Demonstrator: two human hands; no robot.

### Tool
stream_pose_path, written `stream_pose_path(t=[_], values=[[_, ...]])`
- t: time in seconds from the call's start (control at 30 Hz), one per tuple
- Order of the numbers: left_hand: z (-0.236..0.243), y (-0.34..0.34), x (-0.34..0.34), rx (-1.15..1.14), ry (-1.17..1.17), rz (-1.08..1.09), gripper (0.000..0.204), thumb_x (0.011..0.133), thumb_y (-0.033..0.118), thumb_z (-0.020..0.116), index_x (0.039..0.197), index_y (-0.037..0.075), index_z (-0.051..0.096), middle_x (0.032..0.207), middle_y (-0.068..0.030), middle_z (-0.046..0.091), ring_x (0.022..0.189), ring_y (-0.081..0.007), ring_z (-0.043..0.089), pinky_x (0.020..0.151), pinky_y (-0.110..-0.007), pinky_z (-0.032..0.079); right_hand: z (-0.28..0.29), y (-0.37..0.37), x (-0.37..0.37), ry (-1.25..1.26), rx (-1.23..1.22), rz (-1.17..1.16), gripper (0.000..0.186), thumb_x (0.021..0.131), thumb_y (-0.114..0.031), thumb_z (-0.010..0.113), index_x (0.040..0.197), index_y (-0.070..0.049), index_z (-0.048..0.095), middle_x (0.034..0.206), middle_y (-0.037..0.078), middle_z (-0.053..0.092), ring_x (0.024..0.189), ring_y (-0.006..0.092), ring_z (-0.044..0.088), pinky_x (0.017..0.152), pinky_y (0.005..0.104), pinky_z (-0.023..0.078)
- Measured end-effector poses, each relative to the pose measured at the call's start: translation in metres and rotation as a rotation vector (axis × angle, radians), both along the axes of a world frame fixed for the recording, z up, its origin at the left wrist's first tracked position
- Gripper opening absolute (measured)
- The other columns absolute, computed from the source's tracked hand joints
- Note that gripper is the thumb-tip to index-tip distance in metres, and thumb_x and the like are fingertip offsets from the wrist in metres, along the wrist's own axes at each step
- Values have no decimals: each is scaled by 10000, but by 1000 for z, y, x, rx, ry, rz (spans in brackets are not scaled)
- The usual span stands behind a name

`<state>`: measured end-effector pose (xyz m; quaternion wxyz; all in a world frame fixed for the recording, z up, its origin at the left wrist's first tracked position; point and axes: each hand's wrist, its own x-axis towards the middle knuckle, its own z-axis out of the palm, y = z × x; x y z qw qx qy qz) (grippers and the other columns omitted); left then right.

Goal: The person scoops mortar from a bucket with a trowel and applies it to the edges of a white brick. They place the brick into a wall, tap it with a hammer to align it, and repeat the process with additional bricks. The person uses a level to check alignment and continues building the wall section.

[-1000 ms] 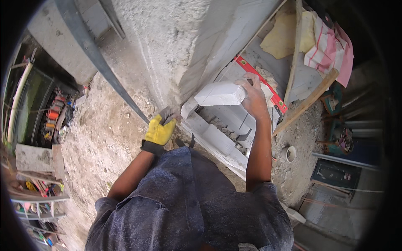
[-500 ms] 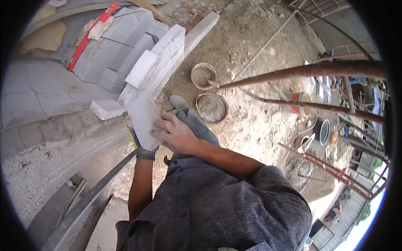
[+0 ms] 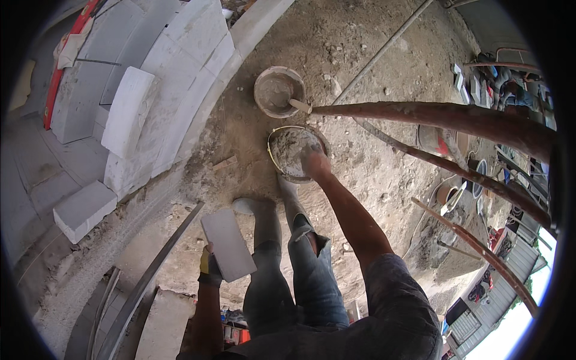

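Note:
My left hand (image 3: 209,264), in a yellow and dark glove, grips a flat grey block (image 3: 229,245) by its edge, beside my legs. My bare right hand (image 3: 315,162) reaches down into a round bucket (image 3: 277,165) of wet grey mortar (image 3: 288,148). Its fingers are blurred against the mortar, so I cannot make out whether they hold anything. Just beyond stands a second bucket (image 3: 257,90) with grey mix inside and a handle (image 3: 300,106) leaning over its rim.
Pale blocks (image 3: 129,111) form a wall at the left, with a loose block (image 3: 85,211) nearby and a red level (image 3: 55,90) behind. Rusty poles (image 3: 432,114) cross from the right. A metal bar (image 3: 153,279) slants at lower left.
My right hand has left the block and moved down into the mortar bucket. My left hand has lowered the block away from the wall. The view has shifted, showing more of my legs.

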<state>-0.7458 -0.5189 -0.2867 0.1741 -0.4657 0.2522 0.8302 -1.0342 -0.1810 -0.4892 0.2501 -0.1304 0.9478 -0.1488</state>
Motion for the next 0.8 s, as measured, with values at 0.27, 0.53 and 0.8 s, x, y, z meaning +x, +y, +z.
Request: stream_pose_path(t=[0.27,0.53,0.8], values=[[-191,55,-12,208,127,296,1090,739,585,816,1546,51,314,1537,-164,417,1281,-455,527,1056,-628,435,-165,-82,-212,50,429,155,460,1011,-423,528,1306,-85,631,1360,117,608,1345,314,493,1106,510,363],[-240,64,-63,283,117,385,1161,743,681,775,1593,90,250,1580,-172,373,1269,-450,534,1032,-637,450,-180,-77,-224,126,627,504,386,1012,-240,517,1384,-152,569,1325,176,611,1342,342,529,1071,516,421],[-289,16,-155,122,176,264,1100,749,795,667,1535,88,364,1444,-149,529,1232,-362,579,1011,-549,498,-171,-81,-223,-95,591,354,344,1037,-204,477,1362,-102,524,1268,180,640,1148,363,677,916,459,577]])
